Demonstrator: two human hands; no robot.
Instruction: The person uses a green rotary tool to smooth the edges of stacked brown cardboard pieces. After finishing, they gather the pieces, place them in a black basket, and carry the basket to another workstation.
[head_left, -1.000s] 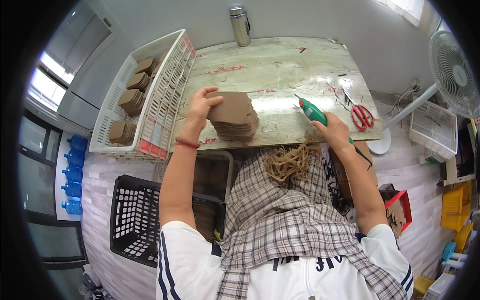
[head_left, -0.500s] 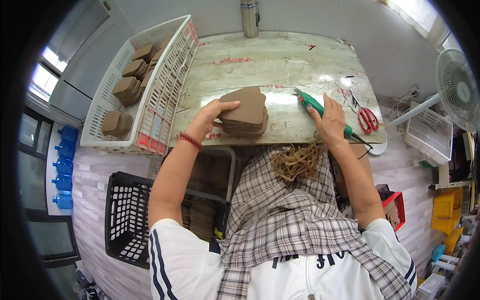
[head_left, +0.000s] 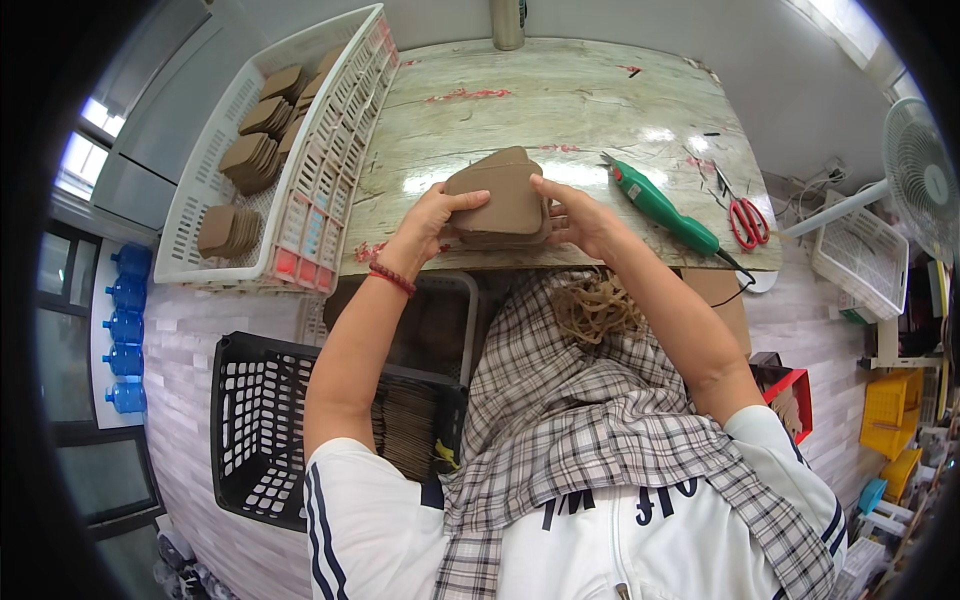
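Note:
A stack of brown rounded-corner pieces (head_left: 497, 208) rests at the near edge of the table, its upper pieces lying slightly askew. My left hand (head_left: 432, 220) grips the stack's left side, thumb on top and fingers down the side. On the opposite side my right hand (head_left: 582, 222) closes on the stack, thumb at its upper right edge. Both hands' fingertips are partly hidden. To the right of my right hand lies a green corded handheld tool (head_left: 662, 207), touched by neither hand. Scissors with red handles (head_left: 746, 222) are beyond it.
A white crate (head_left: 325, 190) holding several brown stacks stands left of the table (head_left: 480, 120). Below it are a black crate (head_left: 262, 430) with brown pieces and a bundle of tan strips (head_left: 597, 305) on my lap. A fan (head_left: 905, 180) stands at right; a metal flask (head_left: 508, 25) is at the back.
My right hand has left the green tool and moved left onto the stack's right side. My left hand stays on the stack, whose upper pieces have shifted. The view has tilted slightly.

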